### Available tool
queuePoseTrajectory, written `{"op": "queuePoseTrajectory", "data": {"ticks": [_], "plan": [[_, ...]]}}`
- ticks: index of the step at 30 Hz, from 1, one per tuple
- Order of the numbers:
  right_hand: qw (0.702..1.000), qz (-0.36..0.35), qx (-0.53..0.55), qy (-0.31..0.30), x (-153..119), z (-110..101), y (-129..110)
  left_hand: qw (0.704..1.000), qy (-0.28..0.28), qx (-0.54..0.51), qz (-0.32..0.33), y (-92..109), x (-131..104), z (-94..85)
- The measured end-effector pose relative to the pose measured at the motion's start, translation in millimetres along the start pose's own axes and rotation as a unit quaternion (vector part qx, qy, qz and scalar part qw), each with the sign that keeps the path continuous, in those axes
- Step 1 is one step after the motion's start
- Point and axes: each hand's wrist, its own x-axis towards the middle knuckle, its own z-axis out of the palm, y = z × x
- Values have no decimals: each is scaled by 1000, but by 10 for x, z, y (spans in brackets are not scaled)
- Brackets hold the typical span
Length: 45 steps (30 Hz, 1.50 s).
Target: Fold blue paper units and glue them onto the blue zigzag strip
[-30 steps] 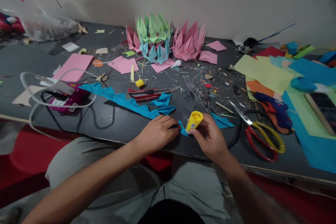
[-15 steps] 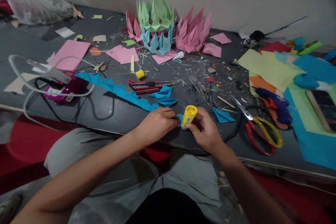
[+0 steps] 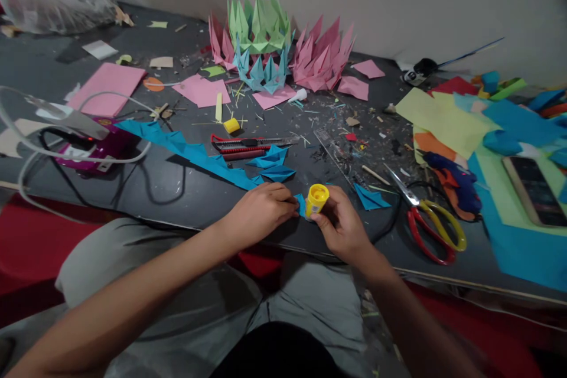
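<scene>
My right hand (image 3: 343, 223) is closed around a yellow glue stick (image 3: 316, 201), its hollow base facing up and its lower end down by the blue paper. My left hand (image 3: 267, 208) pinches the near end of a blue folded-paper strip (image 3: 190, 152), a row of joined pointed pieces running away to the left. A small blue tip (image 3: 301, 205) of it shows between the two hands. Two loose blue folded pieces (image 3: 277, 173) lie just beyond my left hand, and another blue folded piece (image 3: 371, 197) is to the right. The glue stick's yellow cap (image 3: 231, 125) lies apart.
Behind stand green (image 3: 258, 23), light-blue and pink (image 3: 322, 56) paper crowns. A red cutter (image 3: 254, 143) and a ruler (image 3: 334, 156) lie mid-table. Scissors (image 3: 427, 218), a blue glue gun (image 3: 456, 183), a phone (image 3: 534, 189) and coloured sheets are right; a purple cabled box (image 3: 95, 144) is left.
The view has shifted slightly, so most things sit a little further left. The glue stick has moved slightly down towards me; both hands keep their hold.
</scene>
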Motion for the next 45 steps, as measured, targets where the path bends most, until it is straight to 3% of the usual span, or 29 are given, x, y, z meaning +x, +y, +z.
{"op": "queuePoseTrajectory", "data": {"ticks": [18, 23, 28, 38, 45], "plan": [[997, 53, 57, -6, -5, -32, -54, 999, -18, -8, -32, 19, 42, -42], [983, 89, 125, 101, 55, -42, -100, 995, -65, -29, -75, 22, 182, -131], [969, 94, 104, 203, 107, -36, -113, 991, -102, -9, -81, 26, 297, -187], [963, 96, 125, 217, 106, -15, -80, 973, -207, -11, -100, 16, 359, -269], [965, 93, 123, 211, 106, -6, -84, 984, -167, 2, -58, 101, 222, -288]]}}
